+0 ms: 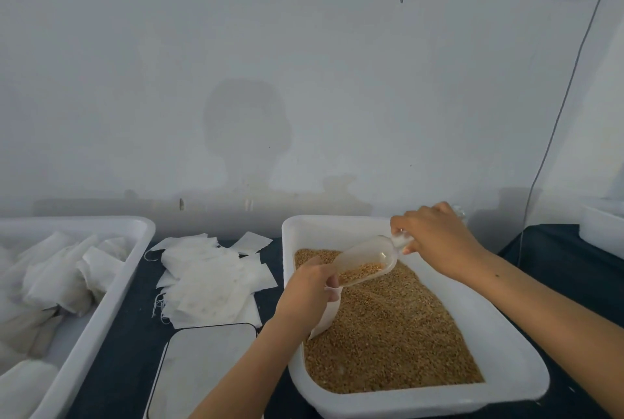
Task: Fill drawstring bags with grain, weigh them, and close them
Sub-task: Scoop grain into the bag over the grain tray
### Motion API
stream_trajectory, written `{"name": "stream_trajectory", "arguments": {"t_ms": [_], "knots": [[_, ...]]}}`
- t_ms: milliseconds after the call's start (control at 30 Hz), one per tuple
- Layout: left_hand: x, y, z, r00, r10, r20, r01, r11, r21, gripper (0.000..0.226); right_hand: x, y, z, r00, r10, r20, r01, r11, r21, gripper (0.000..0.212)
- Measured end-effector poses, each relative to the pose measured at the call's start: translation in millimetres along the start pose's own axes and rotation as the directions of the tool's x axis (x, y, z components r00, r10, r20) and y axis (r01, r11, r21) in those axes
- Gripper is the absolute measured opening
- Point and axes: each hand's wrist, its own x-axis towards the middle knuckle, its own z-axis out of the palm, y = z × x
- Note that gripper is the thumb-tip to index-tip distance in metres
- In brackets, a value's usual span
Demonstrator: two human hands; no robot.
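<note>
I hold a small white drawstring bag (327, 312) over the grain (391, 327) in the white tub (506, 344), its mouth pinched open in my left hand (312, 287). My right hand (435, 236) grips the handle of the clear scoop (366, 260), tipped down so its load of grain slides toward the bag's mouth. This is the filling step, I judge. Next I need to keep the mouth under the lip, then carry the bag to the scale (206, 364) just left of the tub. Empty bags (209, 280) lie beyond it, and a tray (101, 314) of bags sits further left.
</note>
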Motion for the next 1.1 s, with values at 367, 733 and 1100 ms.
{"name": "stream_trajectory", "arguments": {"t_ms": [367,733,1100], "knots": [[2.0,-3.2,3.1,1.0,0.003,0.003,-0.004,0.999,0.05,0.022,-4.9,-8.9,-13.3,0.949,-0.215,-0.23,0.115,0.918,-0.38,0.043],[-1.5,-0.9,-7.5,0.98,-0.117,-0.159,0.075,0.966,-0.246,0.017,-34.6,-14.3,45.6,0.896,0.128,0.426,-0.167,0.984,0.055,0.009],[-11.0,9.2,-32.5,0.951,-0.197,-0.238,-0.027,0.714,-0.7,0.02,-32.7,-36.2,67.0,0.87,-0.084,0.486,-0.211,0.828,0.52,0.039]]}}
